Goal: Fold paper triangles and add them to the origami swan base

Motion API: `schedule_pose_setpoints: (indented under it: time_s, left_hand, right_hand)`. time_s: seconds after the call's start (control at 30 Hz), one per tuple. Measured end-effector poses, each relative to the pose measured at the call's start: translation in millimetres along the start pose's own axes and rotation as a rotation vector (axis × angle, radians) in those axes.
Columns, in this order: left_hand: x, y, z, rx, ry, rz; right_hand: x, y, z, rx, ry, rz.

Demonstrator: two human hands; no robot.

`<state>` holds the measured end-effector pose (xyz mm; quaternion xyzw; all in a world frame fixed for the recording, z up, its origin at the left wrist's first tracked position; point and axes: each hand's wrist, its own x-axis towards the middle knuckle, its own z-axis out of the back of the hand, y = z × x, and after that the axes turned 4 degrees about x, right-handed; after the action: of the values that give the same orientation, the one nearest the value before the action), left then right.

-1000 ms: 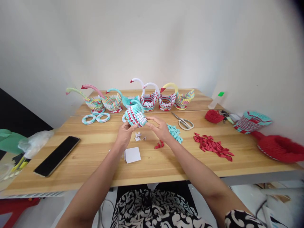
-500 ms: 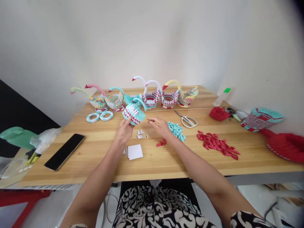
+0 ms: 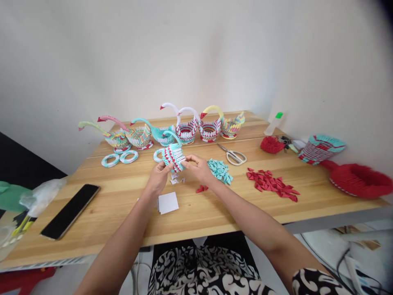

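My left hand [image 3: 159, 177] is closed around the lower left of a folded-paper basket [image 3: 173, 156] made of turquoise, red and white pieces. It is held tilted above the table. My right hand [image 3: 198, 167] pinches the basket's right edge with thumb and fingers; any small piece between them is too small to make out. Behind the basket curves a turquoise paper neck [image 3: 172, 134]; whether it joins the basket I cannot tell. Below lie a few white folded pieces [image 3: 174, 179] and small red pieces [image 3: 202, 189]. A stack of white paper [image 3: 168, 203] lies nearer me.
Paper swans [image 3: 187, 129] line the back. Turquoise pieces [image 3: 220, 171], red pieces [image 3: 272, 183] and scissors [image 3: 235, 156] lie to the right, past them a red paper swan [image 3: 359, 180]. Paper rings [image 3: 129, 156] and a phone [image 3: 71, 211] are on the left.
My right hand has moved left onto the basket's edge. The basket has turned in my left hand, its white tips now facing right. The view has shifted a little to the right.
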<state>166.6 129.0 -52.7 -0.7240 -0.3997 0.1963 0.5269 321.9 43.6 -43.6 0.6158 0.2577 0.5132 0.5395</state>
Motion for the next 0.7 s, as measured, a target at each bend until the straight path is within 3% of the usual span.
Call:
schedule_pose_setpoints:
  time_s: [0.7]
  left_hand:
    - [-1.3, -1.9, -6.3, 0.092, -0.053, -0.036]
  right_hand:
    - [-0.2, -6.7, -4.7, 0.175, 0.043, -0.060]
